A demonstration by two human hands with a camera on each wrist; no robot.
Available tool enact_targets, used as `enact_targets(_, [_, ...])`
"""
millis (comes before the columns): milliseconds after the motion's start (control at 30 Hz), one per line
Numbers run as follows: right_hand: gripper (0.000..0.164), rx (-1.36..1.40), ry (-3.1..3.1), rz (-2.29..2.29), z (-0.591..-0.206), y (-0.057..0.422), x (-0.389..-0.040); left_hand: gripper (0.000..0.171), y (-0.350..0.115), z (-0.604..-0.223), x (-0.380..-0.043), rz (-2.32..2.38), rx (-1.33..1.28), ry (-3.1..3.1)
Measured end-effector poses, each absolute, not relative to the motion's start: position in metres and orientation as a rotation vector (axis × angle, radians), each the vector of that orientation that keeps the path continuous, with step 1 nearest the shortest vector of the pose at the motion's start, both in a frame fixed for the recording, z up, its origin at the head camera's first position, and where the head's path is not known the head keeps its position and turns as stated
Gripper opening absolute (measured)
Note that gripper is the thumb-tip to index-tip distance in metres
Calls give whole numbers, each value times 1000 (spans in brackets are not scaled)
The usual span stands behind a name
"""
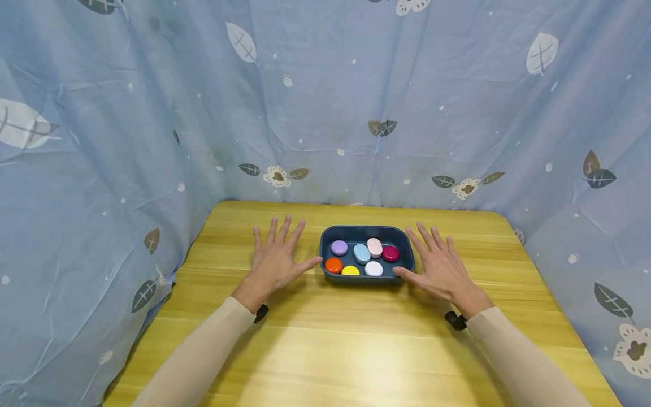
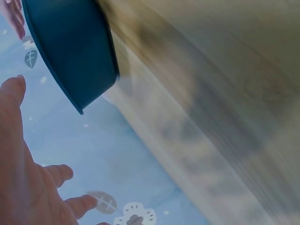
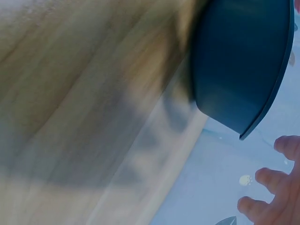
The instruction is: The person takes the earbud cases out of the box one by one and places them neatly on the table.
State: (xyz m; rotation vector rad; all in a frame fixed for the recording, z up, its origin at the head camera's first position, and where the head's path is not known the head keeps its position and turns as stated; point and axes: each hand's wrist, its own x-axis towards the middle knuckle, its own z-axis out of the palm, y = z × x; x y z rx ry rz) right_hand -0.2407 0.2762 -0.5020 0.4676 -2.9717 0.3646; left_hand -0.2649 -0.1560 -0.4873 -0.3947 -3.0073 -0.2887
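Observation:
A dark blue rectangular tray (image 1: 366, 279) lies on the wooden table. In it are several smooth rounded pieces: a lilac one (image 1: 339, 247), an orange one (image 1: 333, 265), a yellow one (image 1: 350, 271), a light blue one (image 1: 361, 254), a pale pink one (image 1: 374, 247), a white one (image 1: 373, 268) and a crimson one (image 1: 390, 254). My left hand (image 1: 277, 261) is spread beside the tray's left end, thumb tip at its rim. On the other side my right hand (image 1: 438, 265) is spread too, its thumb overlapping the front right corner in the head view. Neither hand holds anything.
The wooden table (image 1: 325, 350) reaches back to a light blue curtain (image 1: 325, 113) printed with leaves and flowers, which also hangs along both sides. Dark wrist cameras sit under the left wrist (image 1: 260, 312) and the right wrist (image 1: 455, 320).

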Motion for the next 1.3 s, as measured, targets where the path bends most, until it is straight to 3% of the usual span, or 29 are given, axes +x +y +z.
enact_targets(600, [133,661,-3098,507,-498,278,-262,107,-125,-469,-276,-185,-635,-2980])
enact_targets(1300, [144,569,-3184,580,-495,277,-272,100,-77,-438,-304,-123,-1111,-2925])
